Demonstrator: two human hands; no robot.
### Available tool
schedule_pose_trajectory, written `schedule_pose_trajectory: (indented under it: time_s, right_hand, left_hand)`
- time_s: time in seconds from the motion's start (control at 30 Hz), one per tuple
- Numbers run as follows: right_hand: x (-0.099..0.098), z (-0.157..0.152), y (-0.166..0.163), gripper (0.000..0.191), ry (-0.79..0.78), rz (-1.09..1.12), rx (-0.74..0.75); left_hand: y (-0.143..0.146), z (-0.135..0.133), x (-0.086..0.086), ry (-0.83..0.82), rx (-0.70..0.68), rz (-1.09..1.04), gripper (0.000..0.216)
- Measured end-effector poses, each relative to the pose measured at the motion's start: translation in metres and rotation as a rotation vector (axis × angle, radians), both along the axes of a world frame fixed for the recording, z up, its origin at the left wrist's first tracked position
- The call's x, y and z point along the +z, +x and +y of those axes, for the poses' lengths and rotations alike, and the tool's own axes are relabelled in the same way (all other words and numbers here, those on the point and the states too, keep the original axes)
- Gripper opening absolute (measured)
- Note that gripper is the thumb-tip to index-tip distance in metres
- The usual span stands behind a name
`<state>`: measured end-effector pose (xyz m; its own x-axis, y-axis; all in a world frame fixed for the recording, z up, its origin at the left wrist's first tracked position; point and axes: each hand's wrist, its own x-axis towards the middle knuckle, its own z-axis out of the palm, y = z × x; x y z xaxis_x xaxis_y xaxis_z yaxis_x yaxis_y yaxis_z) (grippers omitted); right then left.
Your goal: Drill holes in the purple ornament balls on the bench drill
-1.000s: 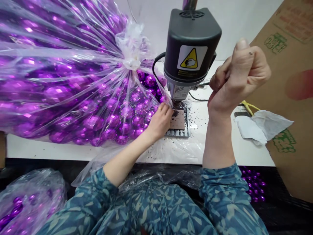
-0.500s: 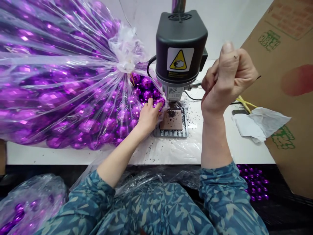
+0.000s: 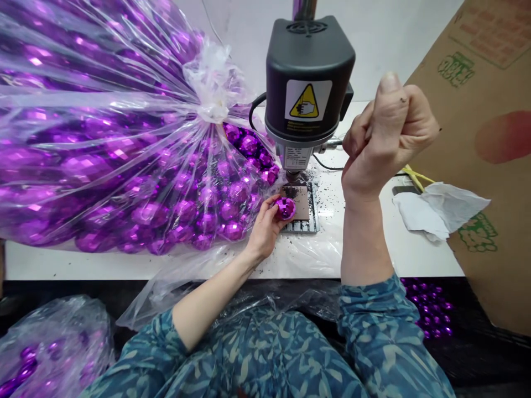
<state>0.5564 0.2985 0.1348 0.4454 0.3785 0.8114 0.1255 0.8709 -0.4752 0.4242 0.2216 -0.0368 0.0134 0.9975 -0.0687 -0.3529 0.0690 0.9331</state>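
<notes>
My left hand (image 3: 265,225) pinches a shiny purple faceted ball (image 3: 285,208) between thumb and fingers. The ball is over the left part of a small brown board (image 3: 302,205) that lies on the slotted metal base (image 3: 314,224) of a bench drill press (image 3: 309,66). Dark shavings are heaped on the board below the spindle. My right hand (image 3: 388,135) is closed in a fist at the press's right side, around the end of its metal lever (image 3: 332,144); the grip itself is hidden by the fingers.
A large clear bag (image 3: 124,166) of purple balls fills the left, its gap showing loose balls beside the press. At right stand a cardboard box (image 3: 493,182) and white scraps (image 3: 423,215). Another bag (image 3: 53,337) lies lower left; purple balls (image 3: 429,309) show below the table edge.
My left hand has come out of the bag's gap with a purple ball and moved toward me and right, over the board's edge. My right hand has stayed almost still.
</notes>
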Motion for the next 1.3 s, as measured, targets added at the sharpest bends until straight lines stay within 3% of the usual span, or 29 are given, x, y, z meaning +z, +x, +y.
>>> schedule_pose_trajectory:
  time_s: [0.1,0.2,0.37,0.53,0.77,1.3]
  right_hand:
    - [0.000,0.000,0.000,0.052,0.020,0.005,0.018]
    - [0.000,0.000,-0.001,0.054,0.008,-0.005,-0.019]
    - [0.002,-0.004,-0.003,0.055,-0.029,-0.018,-0.083]
    - [0.004,-0.009,-0.005,0.052,-0.022,0.023,-0.017]
    - [0.003,-0.007,-0.004,0.050,0.011,0.022,0.006]
    - [0.000,-0.008,-0.003,0.048,-0.035,-0.030,-0.082]
  left_hand:
    - [-0.007,0.012,-0.006,0.019,0.074,0.030,0.032]
    - [-0.013,0.021,-0.008,0.056,0.057,0.058,0.037]
    - [-0.015,0.023,-0.012,0.077,0.046,0.148,0.060]
    - [-0.017,0.034,-0.023,0.232,0.082,0.278,0.066]
    - [-0.017,0.056,-0.038,0.284,0.096,0.274,0.071]
    - [-0.014,0.062,-0.035,0.336,-0.024,0.298,0.067]
